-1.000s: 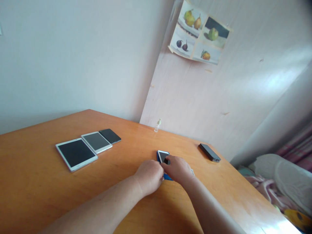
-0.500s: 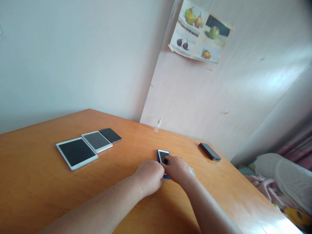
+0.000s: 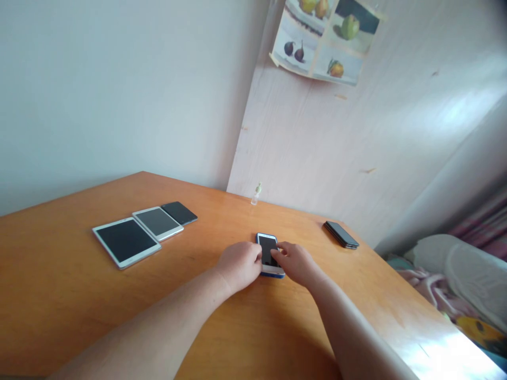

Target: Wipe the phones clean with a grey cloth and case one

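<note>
A white smartphone (image 3: 268, 251) lies screen up on the wooden table, with a blue edge (image 3: 273, 275) showing beneath it, either a case or another phone. My left hand (image 3: 241, 264) is closed against its left side, fingers curled in and partly hidden. From the right, my right hand (image 3: 296, 262) holds the opposite edge, its thumb over the lower screen and its fingertips along the side.
Left on the table (image 3: 158, 295) lie a large white tablet (image 3: 127, 241), a smaller white tablet (image 3: 158, 222) and a dark device (image 3: 179, 212), edges touching or overlapping. A small clear pump bottle (image 3: 256, 194) stands by the wall. Stacked black phones (image 3: 340, 235) lie at right.
A white device that stuck out to the right under my right hand no longer shows there. My hands have moved apart to opposite sides of the white smartphone. The view has tilted slightly down.
</note>
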`<state>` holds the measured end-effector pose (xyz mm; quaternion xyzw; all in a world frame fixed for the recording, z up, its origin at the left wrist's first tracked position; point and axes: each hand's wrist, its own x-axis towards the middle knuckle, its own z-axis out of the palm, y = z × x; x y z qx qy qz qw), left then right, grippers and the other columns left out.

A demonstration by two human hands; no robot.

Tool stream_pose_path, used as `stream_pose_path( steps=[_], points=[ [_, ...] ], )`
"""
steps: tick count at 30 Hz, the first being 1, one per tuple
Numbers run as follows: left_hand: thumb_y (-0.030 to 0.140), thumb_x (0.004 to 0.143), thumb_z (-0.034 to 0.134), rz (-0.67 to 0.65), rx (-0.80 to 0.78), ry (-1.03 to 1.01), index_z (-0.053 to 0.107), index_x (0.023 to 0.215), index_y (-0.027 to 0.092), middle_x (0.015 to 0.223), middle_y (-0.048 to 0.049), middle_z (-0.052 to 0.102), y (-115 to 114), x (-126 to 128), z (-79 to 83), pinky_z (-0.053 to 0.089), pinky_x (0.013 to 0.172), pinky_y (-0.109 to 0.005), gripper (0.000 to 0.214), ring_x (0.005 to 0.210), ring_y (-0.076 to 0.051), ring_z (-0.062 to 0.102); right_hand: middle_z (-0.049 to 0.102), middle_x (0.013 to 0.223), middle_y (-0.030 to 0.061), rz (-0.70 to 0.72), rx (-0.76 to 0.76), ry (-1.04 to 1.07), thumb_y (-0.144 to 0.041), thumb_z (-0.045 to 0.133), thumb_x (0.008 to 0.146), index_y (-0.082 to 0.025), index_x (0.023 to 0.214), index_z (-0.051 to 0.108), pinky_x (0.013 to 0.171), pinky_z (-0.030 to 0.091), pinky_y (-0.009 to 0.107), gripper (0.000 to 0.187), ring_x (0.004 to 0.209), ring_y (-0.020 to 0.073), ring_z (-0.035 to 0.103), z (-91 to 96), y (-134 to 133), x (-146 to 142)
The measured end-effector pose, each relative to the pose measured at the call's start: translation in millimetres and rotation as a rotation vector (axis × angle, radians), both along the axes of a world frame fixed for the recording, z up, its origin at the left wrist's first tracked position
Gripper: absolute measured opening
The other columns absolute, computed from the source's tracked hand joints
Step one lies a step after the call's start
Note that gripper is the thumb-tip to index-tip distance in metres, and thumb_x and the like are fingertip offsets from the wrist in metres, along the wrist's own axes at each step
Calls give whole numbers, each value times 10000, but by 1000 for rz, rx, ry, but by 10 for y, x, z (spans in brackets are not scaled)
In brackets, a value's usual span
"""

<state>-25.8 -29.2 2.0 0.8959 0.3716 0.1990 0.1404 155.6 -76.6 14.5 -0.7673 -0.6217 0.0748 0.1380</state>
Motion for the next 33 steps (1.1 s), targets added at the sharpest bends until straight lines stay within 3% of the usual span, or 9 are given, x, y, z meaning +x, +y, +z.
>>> stream_pose_path(
  steps=[3,7,11,22,27,33],
  points=[
    [274,820,552,-4,10,-83,688,857,221,875,-52,689,47,10,-61,428,651,-281,151,795,-201,633,705,817,54,-10,-17,30,-358,512,879,-191,1047,707,627,362,249,307,746,175,614,-20,-51,67],
    [309,827,602,-93,19,-175,705,980,222,1016,-59,677,85,38,-143,459,779,-286,204,916,-200,630,695,784,40,-15,-39,71,-331,559,851,-196,1046,708,605,347,239,280,713,165,599,-63,-88,104],
    [298,841,600,-174,-10,-146,718,937,223,1018,-54,678,94,63,-193,465,818,-291,170,932,-196,626,699,791,38,10,-32,69,-320,538,868,-199,1058,702,605,344,239,278,715,165,604,-106,-92,95],
    [333,815,633,-96,28,-78,682,991,229,1026,-69,667,74,62,-175,452,832,-321,210,961,-225,611,706,942,86,-44,6,25,-360,520,885,-176,1167,627,687,378,264,353,849,202,636,-239,-95,102],
    [275,899,504,61,-1,-28,589,1110,224,1013,-78,697,68,70,-137,441,842,-334,234,979,-230,630,677,1041,131,-114,62,-56,-510,479,900,-173,1322,515,797,387,323,541,972,261,619,-193,-185,-58],
    [198,918,416,157,-140,-114,474,1249,217,1013,-63,722,140,92,-185,446,842,-287,337,992,-197,660,668,1087,191,-112,50,-206,-735,494,787,-192,1476,341,903,321,444,890,1087,376,533,-161,-259,-423]
  ],
)
